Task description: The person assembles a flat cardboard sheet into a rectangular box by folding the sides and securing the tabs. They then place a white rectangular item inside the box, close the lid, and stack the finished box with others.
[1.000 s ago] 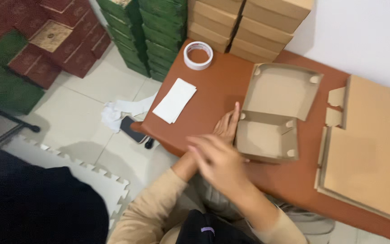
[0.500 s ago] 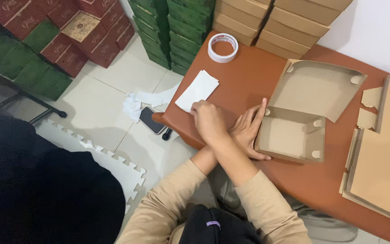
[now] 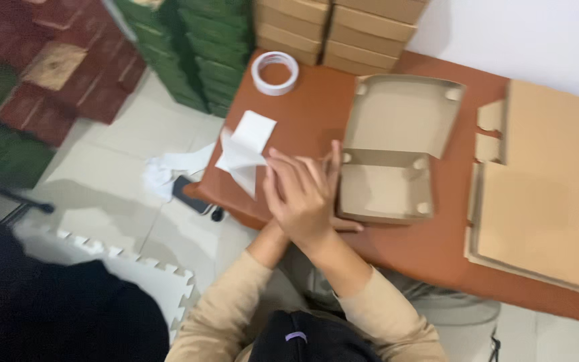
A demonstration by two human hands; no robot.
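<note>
Over table: right hand [image 3: 299,194] lifts paper [image 3: 241,155].

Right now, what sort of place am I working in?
Probably a small home packing workspace: stacks of flat brown cardboard boxes against the wall, an open folded cardboard box on the low reddish-brown table, and a white tape roll.

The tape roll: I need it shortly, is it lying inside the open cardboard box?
No, the tape roll lies on the table, left of the open cardboard box.

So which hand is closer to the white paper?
Right. The right hand crosses over and pinches the paper; the left hand, mostly hidden beneath it, sits against the box, farther away.
</note>
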